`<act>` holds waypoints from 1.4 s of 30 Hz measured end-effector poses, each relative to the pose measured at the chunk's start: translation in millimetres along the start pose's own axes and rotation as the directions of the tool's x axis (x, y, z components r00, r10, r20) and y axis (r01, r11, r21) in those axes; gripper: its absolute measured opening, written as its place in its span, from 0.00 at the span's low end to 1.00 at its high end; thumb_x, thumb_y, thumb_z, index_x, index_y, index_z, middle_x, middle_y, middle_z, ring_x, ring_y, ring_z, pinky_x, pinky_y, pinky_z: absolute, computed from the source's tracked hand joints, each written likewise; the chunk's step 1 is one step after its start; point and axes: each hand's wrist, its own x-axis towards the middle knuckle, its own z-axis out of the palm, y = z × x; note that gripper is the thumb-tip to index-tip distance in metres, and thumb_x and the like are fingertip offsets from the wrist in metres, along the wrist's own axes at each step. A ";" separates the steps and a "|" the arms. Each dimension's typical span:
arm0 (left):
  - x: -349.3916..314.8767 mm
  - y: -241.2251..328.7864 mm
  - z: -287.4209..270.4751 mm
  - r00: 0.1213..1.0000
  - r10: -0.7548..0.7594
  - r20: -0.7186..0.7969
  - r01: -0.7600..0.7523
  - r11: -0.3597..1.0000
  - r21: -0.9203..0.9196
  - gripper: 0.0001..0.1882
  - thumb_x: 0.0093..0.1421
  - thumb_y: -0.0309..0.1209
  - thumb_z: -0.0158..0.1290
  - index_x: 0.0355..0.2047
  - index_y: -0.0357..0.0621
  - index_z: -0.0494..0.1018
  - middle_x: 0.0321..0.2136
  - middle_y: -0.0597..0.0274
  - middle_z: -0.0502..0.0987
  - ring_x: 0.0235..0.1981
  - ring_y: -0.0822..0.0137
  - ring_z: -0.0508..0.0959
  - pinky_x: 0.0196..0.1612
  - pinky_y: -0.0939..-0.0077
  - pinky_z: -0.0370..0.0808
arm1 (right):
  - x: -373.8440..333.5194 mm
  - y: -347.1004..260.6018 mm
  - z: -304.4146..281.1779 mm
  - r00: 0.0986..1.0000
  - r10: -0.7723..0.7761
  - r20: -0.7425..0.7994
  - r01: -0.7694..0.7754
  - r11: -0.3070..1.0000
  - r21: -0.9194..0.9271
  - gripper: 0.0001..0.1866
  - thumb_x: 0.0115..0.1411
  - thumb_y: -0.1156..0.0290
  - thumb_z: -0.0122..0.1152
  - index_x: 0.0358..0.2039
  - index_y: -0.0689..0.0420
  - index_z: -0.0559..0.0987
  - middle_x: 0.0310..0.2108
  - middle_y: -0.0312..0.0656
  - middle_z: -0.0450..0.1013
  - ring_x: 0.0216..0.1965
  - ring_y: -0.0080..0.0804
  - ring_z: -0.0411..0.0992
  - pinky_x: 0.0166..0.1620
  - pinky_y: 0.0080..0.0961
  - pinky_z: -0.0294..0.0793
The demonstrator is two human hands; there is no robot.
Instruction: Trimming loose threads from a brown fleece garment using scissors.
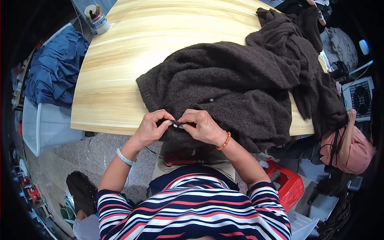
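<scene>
The worktop (120, 60) has a smooth, pale wood-grain surface. A dark brown knit garment (224, 76) lies loosely bunched across its near middle portion and hangs over the near edge. More dark brown knitwear (280, 36) lies heaped along the right side and overhangs that edge. A white container (101, 25) with slender tools (92, 15) stands at the left edge.
</scene>
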 end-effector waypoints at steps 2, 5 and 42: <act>-0.7 -0.3 -0.6 1.000 -0.007 0.010 0.007 1.000 -0.027 0.03 0.58 0.20 0.53 0.32 0.35 0.76 0.27 0.65 0.75 0.31 0.76 0.73 0.36 0.81 0.70 | -0.3 0.2 -2.5 0.996 0.086 0.030 -0.088 0.995 0.056 0.07 0.50 0.81 0.62 0.32 0.64 0.82 0.29 0.47 0.76 0.30 0.39 0.76 0.34 0.28 0.75; -0.8 1.4 -4.3 0.999 -0.023 0.041 0.025 0.999 -0.045 0.03 0.58 0.20 0.53 0.32 0.34 0.76 0.27 0.66 0.74 0.31 0.76 0.73 0.36 0.82 0.70 | 1.7 1.3 -4.7 0.991 0.115 0.064 -0.122 0.986 0.116 0.07 0.51 0.80 0.63 0.32 0.63 0.83 0.29 0.46 0.77 0.30 0.36 0.77 0.35 0.26 0.75; 1.1 3.5 -6.2 0.988 -0.124 0.094 0.150 0.925 -0.349 0.09 0.57 0.26 0.62 0.37 0.40 0.75 0.30 0.72 0.75 0.32 0.83 0.71 0.36 0.87 0.69 | 11.9 3.1 -5.7 0.916 0.330 0.230 -0.401 0.775 0.488 0.09 0.61 0.69 0.62 0.32 0.62 0.82 0.22 0.30 0.73 0.24 0.13 0.67 0.28 0.14 0.66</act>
